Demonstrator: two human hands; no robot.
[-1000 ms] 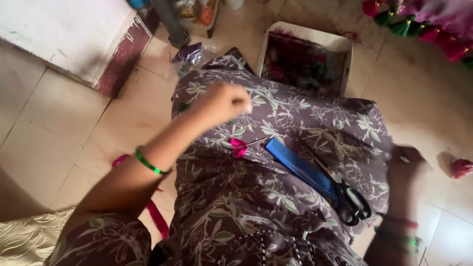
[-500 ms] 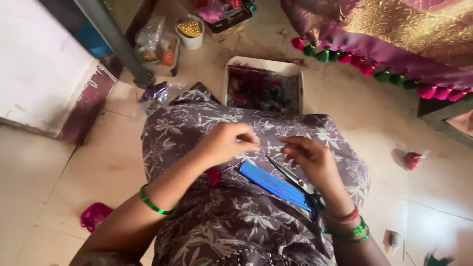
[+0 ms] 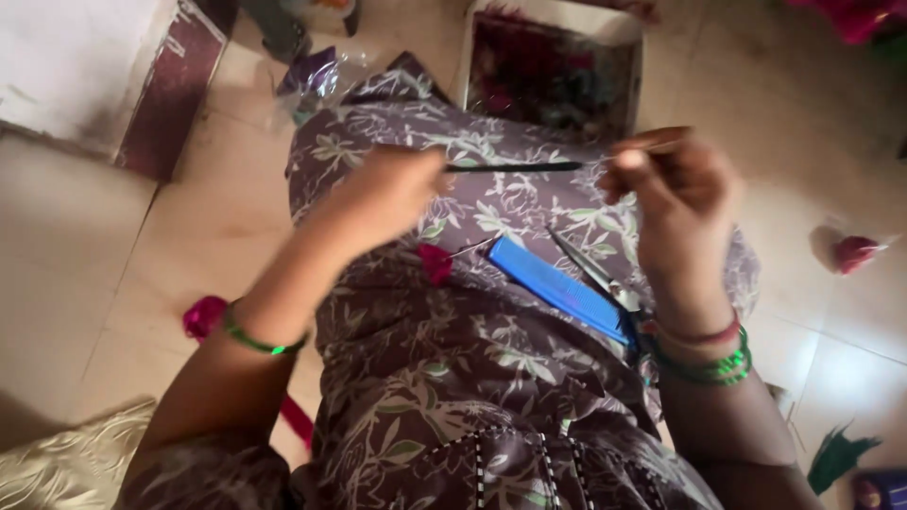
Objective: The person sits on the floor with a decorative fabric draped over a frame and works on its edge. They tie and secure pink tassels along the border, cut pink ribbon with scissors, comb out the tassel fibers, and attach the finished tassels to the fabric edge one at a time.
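I sit on the floor with a purple floral cloth [image 3: 491,368] over my lap. My left hand [image 3: 383,194] pinches one end of a thin dark stick [image 3: 515,167], held level above my knees. My right hand [image 3: 675,194] is raised at the stick's other end, its fingers closed around a fine pale strand there. On my lap lie a blue comb [image 3: 557,288], a pair of scissors [image 3: 595,274] beside it, and a small pink flower on a wire [image 3: 436,263]. Both wrists wear green bangles.
A white box [image 3: 557,66] of dark red flowers stands beyond my knees. A clear plastic bag [image 3: 316,80] lies left of it. A pink flower [image 3: 855,253] sits on the tiles at right, a pink ribbon [image 3: 203,316] at left, a white board [image 3: 76,57] at top left.
Both hands have lifted off my lap and drawn apart, with the dark stick now stretched between them. A second ago only the left hand was raised, and the right rested on the floor.
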